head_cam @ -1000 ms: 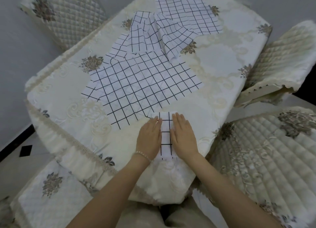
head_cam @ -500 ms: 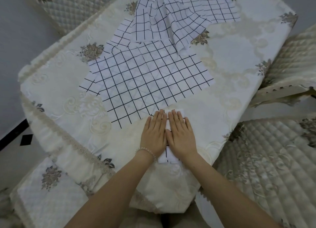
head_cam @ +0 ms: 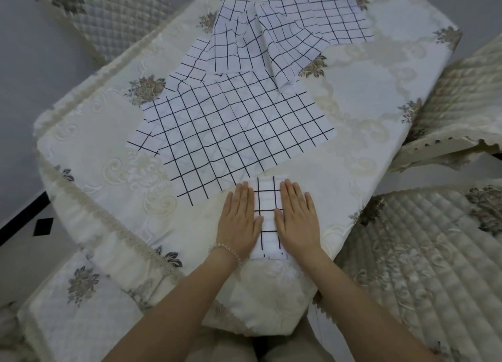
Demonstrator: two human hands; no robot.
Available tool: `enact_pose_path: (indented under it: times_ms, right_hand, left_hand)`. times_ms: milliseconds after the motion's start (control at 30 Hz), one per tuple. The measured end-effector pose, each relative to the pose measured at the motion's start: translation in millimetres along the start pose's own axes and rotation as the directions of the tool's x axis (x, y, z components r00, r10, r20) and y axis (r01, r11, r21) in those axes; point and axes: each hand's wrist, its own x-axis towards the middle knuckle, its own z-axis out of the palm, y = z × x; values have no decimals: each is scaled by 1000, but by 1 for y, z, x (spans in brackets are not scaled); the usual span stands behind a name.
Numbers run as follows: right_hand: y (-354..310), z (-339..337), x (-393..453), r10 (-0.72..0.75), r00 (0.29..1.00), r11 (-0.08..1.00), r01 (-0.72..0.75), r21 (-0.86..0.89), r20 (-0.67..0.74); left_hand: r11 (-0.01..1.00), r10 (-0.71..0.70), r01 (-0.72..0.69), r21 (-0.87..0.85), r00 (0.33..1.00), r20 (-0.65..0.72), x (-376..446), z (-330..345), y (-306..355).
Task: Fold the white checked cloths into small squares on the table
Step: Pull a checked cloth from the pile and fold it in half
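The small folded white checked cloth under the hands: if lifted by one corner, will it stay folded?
Probably not. The small folded white checked cloth looks thin and floppy, like the crumpled checked cloths behind. Both flat hands, left hand and right hand, press it, so the layers may spring open. It likely slides easily on the smooth cream tablecloth.

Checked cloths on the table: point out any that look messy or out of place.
The crumpled cloth at the far end is bunched and ridged, draped over its neighbours. The large flat cloth lies askew. The folded cloth under both hands looks neat.
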Motion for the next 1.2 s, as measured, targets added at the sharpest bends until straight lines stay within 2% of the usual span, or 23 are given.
enact_pose_path:
  times_ms: [67, 200, 333, 400, 500, 567, 633, 700, 800, 933, 1000, 1100, 1133, 1167, 1200]
  right_hand:
    - [0, 0, 0, 0, 1000, 1000, 0, -10, 1]
    - [-2, -2, 0, -15, 1000, 1000, 15, -17, -10]
    - [-5, -22, 20, 12, 1000, 995, -10, 102, -25]
    - [-5, -35, 39, -18, 999, 991, 12, 130, 46]
    - [-4, -47, 60, -118, 975, 992, 106, 74, 189]
    - [-4, -52, 64, -140, 967, 990, 142, 5, 212]
    - [-1, -56, 63, -108, 971, 993, 117, -31, 215]
    - [5, -56, 56, -49, 971, 999, 53, -9, 233]
    - [12, -55, 41, 83, 954, 970, -144, 197, 289]
    - [9, -50, 19, 205, 962, 880, -261, 397, 178]
    - [0, -51, 6, 221, 972, 841, -234, 488, 86]
    - [-21, -53, -12, 154, 986, 832, -91, 547, -70]
    - [-28, -53, -17, 100, 988, 845, -21, 535, -120]
    - [-34, -52, -22, 33, 986, 859, 56, 509, -163]
    - [-39, -52, -27, -35, 979, 869, 129, 478, -201]
  left_hand:
    - [998, 60, -60, 11, 998, 19, -16, 4, 6]
    - [998, 41, -43, 36, 998, 56, -24, 7, 6]
    - [995, 76, -81, 52, 994, 80, -19, -8, 5]
    - [989, 132, -135, 57, 990, 55, -21, -17, 2]
    - [962, 272, -271, 29, 962, -20, -31, -27, 1]
    - [920, 390, -389, 38, 920, -44, -40, -25, 0]
    - [900, 432, -426, 95, 900, -56, -45, -21, -7]
    - [925, 361, -345, 156, 929, -86, -44, -18, -15]
    - [965, 201, -183, 189, 976, -83, -40, -23, -18]
    - [975, 193, -182, 126, 978, -82, -43, -24, -7]
    - [981, 184, -178, 80, 979, -84, -46, -21, -1]
    - [984, 173, -177, -21, 978, -119, -46, -17, -3]
    - [977, 144, -165, -137, 978, -149, -46, -17, -4]
    - [942, 53, -100, -321, 987, -153, -46, -20, -4]
    - [851, -88, 23, -524, 991, -100, -45, -26, -4]
